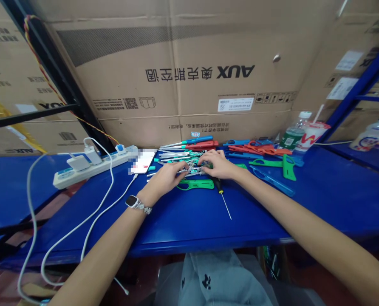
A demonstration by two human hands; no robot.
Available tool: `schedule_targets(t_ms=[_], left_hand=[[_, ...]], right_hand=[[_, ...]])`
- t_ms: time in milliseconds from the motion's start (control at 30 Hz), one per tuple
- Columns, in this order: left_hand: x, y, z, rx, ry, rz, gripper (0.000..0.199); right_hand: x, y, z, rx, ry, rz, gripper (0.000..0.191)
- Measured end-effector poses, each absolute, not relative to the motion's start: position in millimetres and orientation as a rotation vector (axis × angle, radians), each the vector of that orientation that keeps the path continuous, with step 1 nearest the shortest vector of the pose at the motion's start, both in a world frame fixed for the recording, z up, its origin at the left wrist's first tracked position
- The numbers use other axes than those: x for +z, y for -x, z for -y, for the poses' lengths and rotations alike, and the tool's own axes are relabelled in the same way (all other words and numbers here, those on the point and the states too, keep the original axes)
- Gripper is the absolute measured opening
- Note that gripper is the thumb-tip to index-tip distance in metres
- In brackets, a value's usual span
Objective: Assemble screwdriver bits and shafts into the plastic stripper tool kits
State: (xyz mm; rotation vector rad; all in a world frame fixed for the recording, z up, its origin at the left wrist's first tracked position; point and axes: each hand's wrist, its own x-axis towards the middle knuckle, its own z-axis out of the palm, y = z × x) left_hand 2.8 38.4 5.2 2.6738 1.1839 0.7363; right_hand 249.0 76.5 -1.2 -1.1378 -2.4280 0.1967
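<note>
Both hands are close together over a pile of thin metal tubes with teal ends at the back of the blue table. My left hand, with a watch on its wrist, has its fingers bent and pinched at the pile's near edge; what they hold is too small to make out. Fingers curled, my right hand reaches into small metal and teal parts; its grip is hidden too. A green plastic handle shell lies just below the hands. Beside it is a screwdriver with a black and yellow handle, partly under my right hand.
Red plastic shells, blue shells and a green shell lie to the right. Behind them stand a bottle and a cup. A phone and white power strip with cables lie left. A cardboard box closes off the back.
</note>
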Motion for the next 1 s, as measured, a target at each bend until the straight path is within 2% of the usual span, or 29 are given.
schedule_targets(t_ms=[233,433,700,1000], left_hand=[[6.5,-1.3,-39.6,0.875,-2.690,-1.306,0.009],[6.9,-1.8,-39.8,1.003,-2.601,-1.335,0.007],[5.6,-4.6,-39.2,0.964,-2.535,-1.332,0.006],[6.0,-5.5,-39.1,1.072,-2.473,-1.222,0.007]], right_hand=[[3.8,-246.5,-82.9,0.137,1.057,2.411,0.014],[6.4,-247.4,-82.2,0.119,0.896,2.250,0.023],[-7.1,-244.9,-80.5,0.206,0.831,2.239,0.039],[-1.3,-242.0,-73.7,0.138,0.776,2.173,0.025]])
